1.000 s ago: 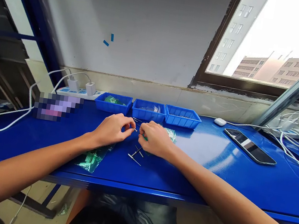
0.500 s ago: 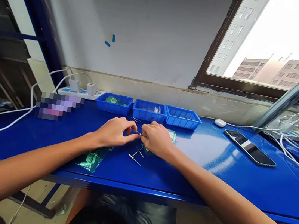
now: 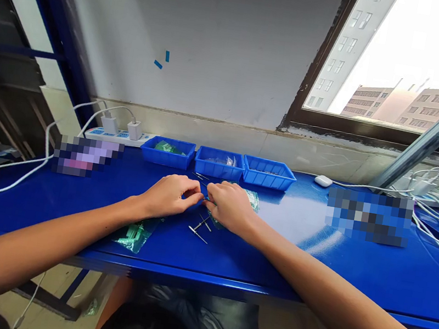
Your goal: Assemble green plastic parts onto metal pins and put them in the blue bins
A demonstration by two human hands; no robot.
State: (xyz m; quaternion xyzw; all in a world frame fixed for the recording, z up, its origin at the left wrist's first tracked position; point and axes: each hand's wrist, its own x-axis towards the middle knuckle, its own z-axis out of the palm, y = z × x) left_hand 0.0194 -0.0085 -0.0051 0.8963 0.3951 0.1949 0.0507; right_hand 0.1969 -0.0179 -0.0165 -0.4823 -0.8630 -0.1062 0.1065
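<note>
In the head view my left hand (image 3: 172,197) and my right hand (image 3: 230,205) meet over the middle of the blue table. Both are closed, thumbs and forefingers pinched tip to tip around a small metal piece (image 3: 204,198), mostly hidden by the fingers. Just below them lie several metal pins that look like blind rivets (image 3: 197,234), thin shafts with a thicker end. A green plastic bag (image 3: 135,236) with pale parts inside lies under my left forearm. Another small green bag (image 3: 253,199) is partly covered by my right hand. More thin pins (image 3: 201,176) lie beyond my fingers.
Along the wall stand three blue bins: the left bin (image 3: 165,162) has green bags, the middle bin (image 3: 218,170) clear bags, the right bin (image 3: 269,181) small parts. A power strip (image 3: 119,137) with white cables is at left. A white earbud case (image 3: 323,181) lies right.
My fingertips have drawn slightly closer together and cover more of the small metal piece. The pins, bags and bins have stayed in place.
</note>
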